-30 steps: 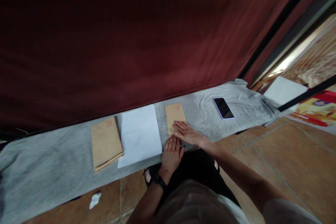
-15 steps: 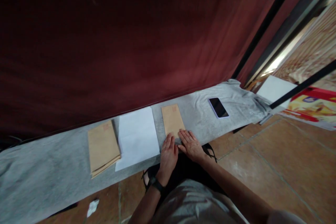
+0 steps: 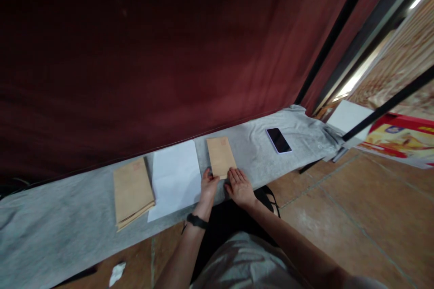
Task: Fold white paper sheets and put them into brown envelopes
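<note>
The envelope [image 3: 221, 156] is lying flat on the grey cloth [image 3: 261, 165], in front of the person, with a faint reddish mark showing near its far right corner. The left hand [image 3: 208, 186] is touching its near left corner with bent fingers; whether they are pinching the paper edge, I cannot tell. The right hand [image 3: 240, 187] is resting flat on the near right corner, fingers extended and grasping nothing. A dark watch [image 3: 197, 221] is circling the left wrist. White paper [image 3: 175, 174] is lying just left of the envelope, and beyond it a stack [image 3: 133, 189] of brown envelopes is sitting slightly askew. On the right, a phone [image 3: 279, 140] is lying face up, well apart from both hands. Behind everything, a dark red curtain [image 3: 176, 63] is hanging.
</note>
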The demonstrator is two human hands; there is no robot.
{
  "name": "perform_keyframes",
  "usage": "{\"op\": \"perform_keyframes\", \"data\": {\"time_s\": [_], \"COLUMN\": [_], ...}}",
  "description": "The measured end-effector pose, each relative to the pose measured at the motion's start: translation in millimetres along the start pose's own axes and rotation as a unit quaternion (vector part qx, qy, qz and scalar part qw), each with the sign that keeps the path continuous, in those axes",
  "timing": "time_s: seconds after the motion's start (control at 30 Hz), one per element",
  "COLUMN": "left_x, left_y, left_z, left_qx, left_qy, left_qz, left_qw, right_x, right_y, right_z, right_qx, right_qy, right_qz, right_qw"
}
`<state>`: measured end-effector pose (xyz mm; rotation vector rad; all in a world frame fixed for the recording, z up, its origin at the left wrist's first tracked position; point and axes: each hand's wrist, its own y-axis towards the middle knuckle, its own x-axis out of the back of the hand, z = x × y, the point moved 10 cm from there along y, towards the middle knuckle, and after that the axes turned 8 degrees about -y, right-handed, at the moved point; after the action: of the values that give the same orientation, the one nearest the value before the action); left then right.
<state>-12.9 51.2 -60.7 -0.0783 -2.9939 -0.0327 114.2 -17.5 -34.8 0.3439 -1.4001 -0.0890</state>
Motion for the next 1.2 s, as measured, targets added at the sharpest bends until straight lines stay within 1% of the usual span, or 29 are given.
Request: {"op": "perform_keyframes", "data": {"time_s": [0.07, 0.1, 0.2, 0.27, 0.3, 0.33, 0.4, 0.43, 0.53, 0.6, 0.63, 0.67, 0.7, 0.73, 0.83, 0.97, 1.0, 1.03, 1.07, 1.1, 1.13, 1.17, 1.2], "left_x": [-1.9, -6.2, -23.0, -32.8, -35.2, -36.0, -34.4, -33.9, -37.8, -39.6, -38.4, -36.6, -34.5, -32.5, -27.6, -20.6, -19.2, -18.0, -17.2, -16.8, -16.7, -16.7, -16.7], "left_y": [2, 2, 2, -1, -4, -6, -12, -15, -25, -30, -30, -31, -30, -29, -24, -20, -20, -20, -21, -21, -22, -23, -24], "left_z": [-5, -13, -39, -53, -57, -58, -52, -44, -18, -8, -4, -2, 0, 2, 5, 11, 12, 13, 13, 13, 12, 11, 8], "left_qx": [0.031, 0.029, 0.024, 0.017, 0.014, 0.014, 0.032, 0.054, 0.132, 0.163, 0.174, 0.183, 0.191, 0.198, 0.204, 0.199, 0.197, 0.197, 0.195, 0.191, 0.185, 0.177, 0.164], "left_qy": [-0.048, -0.055, -0.100, -0.105, -0.098, -0.087, -0.075, -0.081, -0.143, -0.182, -0.196, -0.206, -0.213, -0.217, -0.212, -0.184, -0.175, -0.168, -0.158, -0.142, -0.118, -0.085, -0.044], "left_qz": [-0.025, -0.023, 0.006, 0.032, 0.038, 0.037, 0.024, 0.020, 0.022, 0.020, 0.010, -0.002, -0.013, -0.022, -0.031, -0.040, -0.043, -0.045, -0.045, -0.041, -0.034, -0.023, -0.011], "left_qw": [0.998, 0.998, 0.995, 0.994, 0.994, 0.995, 0.996, 0.995, 0.981, 0.969, 0.965, 0.961, 0.958, 0.956, 0.955, 0.962, 0.964, 0.965, 0.967, 0.970, 0.975, 0.980, 0.985], "right_x": [3, 6, 16, 22, 22, 19, 6, -1, -18, -29, -34, -37, -39, -40, -39, -38, -36, -31, -22, -9, 5, 18, 28], "right_y": [7, 10, 21, 26, 27, 26, 22, 19, 11, 5, 3, 1, 1, 1, 1, -10, -14, -16, -16, -15, -13, -11, -10], "right_z": [-2, -6, -25, -42, -52, -63, -75, -75, -66, -57, -53, -49, -45, -43, -41, -49, -53, -58, -64, -68, -69, -65, -58], "right_qx": [-0.026, -0.042, -0.094, -0.132, -0.161, -0.196, -0.259, -0.277, -0.299, -0.318, -0.326, -0.331, -0.332, -0.331, -0.323, -0.320, -0.317, -0.308, -0.285, -0.249, -0.201, -0.145, -0.090], "right_qy": [0.003, 0.008, 0.062, 0.153, 0.221, 0.296, 0.425, 0.467, 0.558, 0.639, 0.672, 0.694, 0.703, 0.704, 0.692, 0.653, 0.635, 0.607, 0.562, 0.503, 0.428, 0.345, 0.266], "right_qz": [-0.001, -0.002, -0.010, -0.030, -0.042, -0.050, -0.053, -0.049, -0.046, -0.047, -0.044, -0.037, -0.026, -0.015, 0.019, 0.078, 0.088, 0.090, 0.077, 0.054, 0.025, -0.003, -0.023], "right_qw": [1.000, 0.999, 0.994, 0.979, 0.961, 0.934, 0.866, 0.838, 0.773, 0.699, 0.664, 0.638, 0.629, 0.629, 0.646, 0.683, 0.698, 0.727, 0.772, 0.826, 0.881, 0.927, 0.960]}}
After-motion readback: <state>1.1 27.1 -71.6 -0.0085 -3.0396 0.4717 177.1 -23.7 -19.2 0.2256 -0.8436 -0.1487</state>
